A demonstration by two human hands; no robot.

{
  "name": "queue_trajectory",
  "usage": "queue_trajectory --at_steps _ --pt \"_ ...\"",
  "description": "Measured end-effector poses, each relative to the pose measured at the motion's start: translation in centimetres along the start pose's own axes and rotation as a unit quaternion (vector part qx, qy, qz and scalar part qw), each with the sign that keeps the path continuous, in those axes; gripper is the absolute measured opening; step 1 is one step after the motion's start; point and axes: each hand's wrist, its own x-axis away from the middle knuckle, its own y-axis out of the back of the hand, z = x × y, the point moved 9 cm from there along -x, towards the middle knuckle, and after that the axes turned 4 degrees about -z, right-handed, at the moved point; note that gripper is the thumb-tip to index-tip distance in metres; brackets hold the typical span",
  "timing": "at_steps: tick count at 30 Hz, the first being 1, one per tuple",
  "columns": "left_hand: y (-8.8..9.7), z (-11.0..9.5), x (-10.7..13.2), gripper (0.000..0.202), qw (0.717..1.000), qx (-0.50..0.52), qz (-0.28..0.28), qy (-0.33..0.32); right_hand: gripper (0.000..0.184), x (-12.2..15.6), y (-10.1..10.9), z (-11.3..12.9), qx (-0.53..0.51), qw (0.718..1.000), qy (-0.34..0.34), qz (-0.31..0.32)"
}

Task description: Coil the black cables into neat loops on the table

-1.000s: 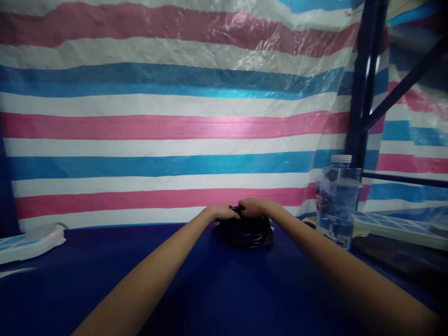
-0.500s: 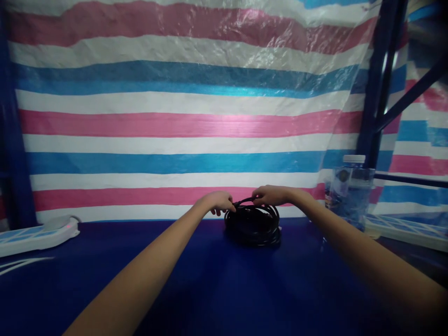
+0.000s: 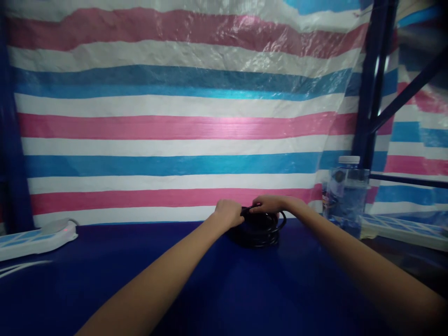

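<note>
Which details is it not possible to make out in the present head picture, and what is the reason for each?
All in the head view:
Left hand: most fingers hidden behind its back.
Black cable: its ends cannot be told among dark, overlapping coils.
White object: left end cut off by the picture's left edge.

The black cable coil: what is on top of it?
The left hand and right hand grip strands at the top of the black cable coil. Cable inside their grasp is covered, so those stretches cannot be seen.
</note>
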Motion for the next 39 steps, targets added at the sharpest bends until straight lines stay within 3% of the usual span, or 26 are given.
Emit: queue_trajectory --at_steps 7,13,22,28,32,35,39 --pt "0.7 -0.2 0.0 0.042 0.996 -0.054 -0.069 -0.012 0.038 1.0 1.1 0.0 -0.036 0.999 -0.029 0.016" --pt "0.9 -0.3 -0.1 0.038 0.993 -0.051 -0.095 -0.044 0.034 1.4 1.8 0.7 -0.037 0.999 0.007 0.009" --pt "0.2 0.6 -0.3 0.025 0.997 0.018 -0.040 -0.071 0.045 1.6 2.5 2.6 -0.009 0.999 0.039 -0.010" --pt "-0.4 0.5 -0.3 0.062 0.996 0.067 0.021 -0.046 0.035 1.1 1.4 4.1 0.029 0.999 0.026 -0.009" --pt "-0.5 0.4 -0.1 0.062 0.996 0.073 0.045 -0.037 0.028 1.2 1.6 4.5 0.022 0.999 0.029 -0.013" --pt "-0.2 0.4 0.1 0.067 0.995 0.085 0.045 -0.039 0.019 1.5 2.4 4.4 0.000 0.999 0.048 -0.018" --pt "1.4 0.8 0.1 0.069 0.994 0.106 0.005 -0.039 0.020 2.2 4.3 4.3 -0.019 0.996 0.082 -0.043"
